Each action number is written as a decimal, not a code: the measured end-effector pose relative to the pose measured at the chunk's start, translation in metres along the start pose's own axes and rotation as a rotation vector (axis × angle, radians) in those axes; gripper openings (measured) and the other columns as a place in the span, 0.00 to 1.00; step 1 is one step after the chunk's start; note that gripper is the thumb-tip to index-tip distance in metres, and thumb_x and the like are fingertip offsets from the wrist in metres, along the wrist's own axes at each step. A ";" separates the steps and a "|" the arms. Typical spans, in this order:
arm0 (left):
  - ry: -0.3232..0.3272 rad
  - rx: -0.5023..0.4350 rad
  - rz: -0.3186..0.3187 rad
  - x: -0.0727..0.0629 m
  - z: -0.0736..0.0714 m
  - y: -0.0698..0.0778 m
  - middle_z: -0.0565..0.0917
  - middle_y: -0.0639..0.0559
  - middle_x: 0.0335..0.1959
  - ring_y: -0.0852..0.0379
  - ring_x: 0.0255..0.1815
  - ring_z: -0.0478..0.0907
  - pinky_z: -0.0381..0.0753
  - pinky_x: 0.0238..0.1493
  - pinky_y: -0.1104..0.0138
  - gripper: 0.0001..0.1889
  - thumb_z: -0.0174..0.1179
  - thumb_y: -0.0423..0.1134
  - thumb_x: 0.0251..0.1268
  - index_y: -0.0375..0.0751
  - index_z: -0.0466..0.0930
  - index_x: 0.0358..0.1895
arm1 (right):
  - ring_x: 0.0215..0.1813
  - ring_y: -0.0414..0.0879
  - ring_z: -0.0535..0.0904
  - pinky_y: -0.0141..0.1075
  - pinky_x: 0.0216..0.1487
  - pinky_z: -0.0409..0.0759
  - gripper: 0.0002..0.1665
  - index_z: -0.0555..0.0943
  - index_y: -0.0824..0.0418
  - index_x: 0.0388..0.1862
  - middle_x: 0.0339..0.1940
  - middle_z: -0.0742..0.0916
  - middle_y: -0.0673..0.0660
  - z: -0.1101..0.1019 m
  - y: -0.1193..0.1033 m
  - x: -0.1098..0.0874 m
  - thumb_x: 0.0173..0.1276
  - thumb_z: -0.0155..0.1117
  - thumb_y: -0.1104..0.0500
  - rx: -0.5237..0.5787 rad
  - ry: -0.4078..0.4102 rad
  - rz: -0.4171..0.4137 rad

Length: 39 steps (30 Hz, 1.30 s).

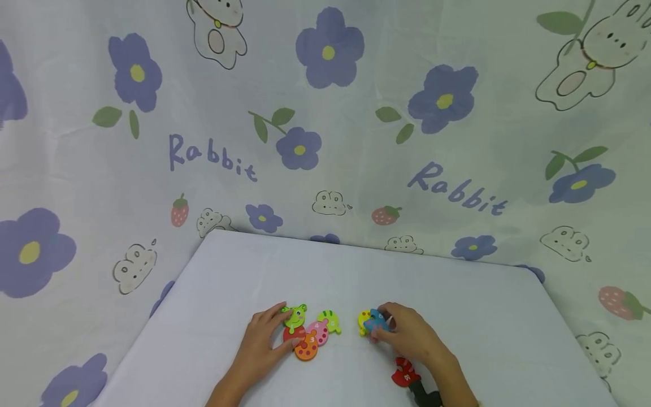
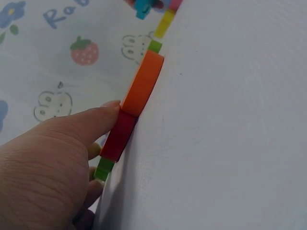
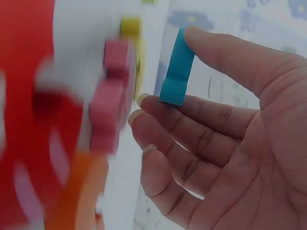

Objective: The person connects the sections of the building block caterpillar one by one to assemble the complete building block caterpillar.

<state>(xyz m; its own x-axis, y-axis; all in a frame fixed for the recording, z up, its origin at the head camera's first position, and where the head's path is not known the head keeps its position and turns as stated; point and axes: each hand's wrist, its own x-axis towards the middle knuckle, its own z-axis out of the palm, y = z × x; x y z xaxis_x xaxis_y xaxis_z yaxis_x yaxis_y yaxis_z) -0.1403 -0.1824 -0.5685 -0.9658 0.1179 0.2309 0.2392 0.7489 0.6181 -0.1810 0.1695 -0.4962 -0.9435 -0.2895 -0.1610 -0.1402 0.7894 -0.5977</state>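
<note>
On the white table, green, red, orange and pink puzzle pieces lie joined in a bent caterpillar. My left hand [image 1: 261, 341] holds its near end: the thumb lies at the red piece [image 2: 120, 136] by the orange piece [image 2: 144, 84], and the other fingers reach round the green smiling head [image 1: 295, 318]. The pink piece [image 1: 319, 332] and a striped green piece [image 1: 330, 321] follow at the other end. My right hand [image 1: 412, 330] pinches a blue puzzle piece [image 3: 178, 72] between thumb and fingers, above a yellow piece [image 1: 363, 321] and beside another pink piece [image 3: 111, 105].
A red striped piece [image 1: 404, 373] with a number lies near my right forearm, against a black piece [image 1: 426, 395] partly covered by the arm. Behind the table [image 1: 244, 271] hangs a cloth [image 1: 356, 169] printed with flowers and rabbits.
</note>
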 end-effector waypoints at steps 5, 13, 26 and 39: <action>-0.015 -0.005 -0.016 0.000 -0.002 0.002 0.73 0.54 0.75 0.48 0.69 0.69 0.71 0.68 0.44 0.35 0.75 0.61 0.60 0.50 0.81 0.68 | 0.40 0.39 0.77 0.35 0.41 0.82 0.30 0.83 0.59 0.60 0.39 0.83 0.43 0.014 -0.018 -0.002 0.66 0.78 0.45 -0.044 -0.017 -0.121; -0.034 -0.013 -0.035 0.001 -0.003 0.003 0.72 0.55 0.76 0.49 0.70 0.68 0.70 0.69 0.45 0.36 0.74 0.62 0.59 0.51 0.81 0.68 | 0.38 0.40 0.76 0.44 0.46 0.84 0.33 0.84 0.61 0.57 0.41 0.86 0.47 0.038 -0.050 0.007 0.62 0.80 0.42 -0.188 -0.003 -0.108; -0.022 -0.004 -0.008 0.001 -0.002 0.000 0.72 0.56 0.76 0.49 0.69 0.69 0.69 0.69 0.45 0.35 0.73 0.63 0.60 0.50 0.82 0.67 | 0.38 0.44 0.81 0.47 0.47 0.86 0.32 0.84 0.63 0.54 0.40 0.89 0.53 0.053 -0.067 0.016 0.61 0.81 0.43 -0.253 0.042 -0.012; -0.028 0.006 -0.022 0.002 -0.003 0.002 0.73 0.55 0.75 0.48 0.69 0.69 0.70 0.69 0.44 0.35 0.73 0.64 0.59 0.50 0.82 0.67 | 0.34 0.42 0.77 0.44 0.46 0.87 0.32 0.84 0.62 0.56 0.35 0.86 0.50 0.054 -0.069 0.015 0.61 0.81 0.44 -0.264 0.015 0.025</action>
<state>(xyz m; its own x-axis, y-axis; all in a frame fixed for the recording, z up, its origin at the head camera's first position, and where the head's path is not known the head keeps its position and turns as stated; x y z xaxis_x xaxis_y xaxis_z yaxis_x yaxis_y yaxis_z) -0.1410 -0.1823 -0.5644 -0.9733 0.1196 0.1961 0.2174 0.7554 0.6181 -0.1688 0.0814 -0.5002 -0.9518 -0.2615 -0.1602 -0.1882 0.9107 -0.3677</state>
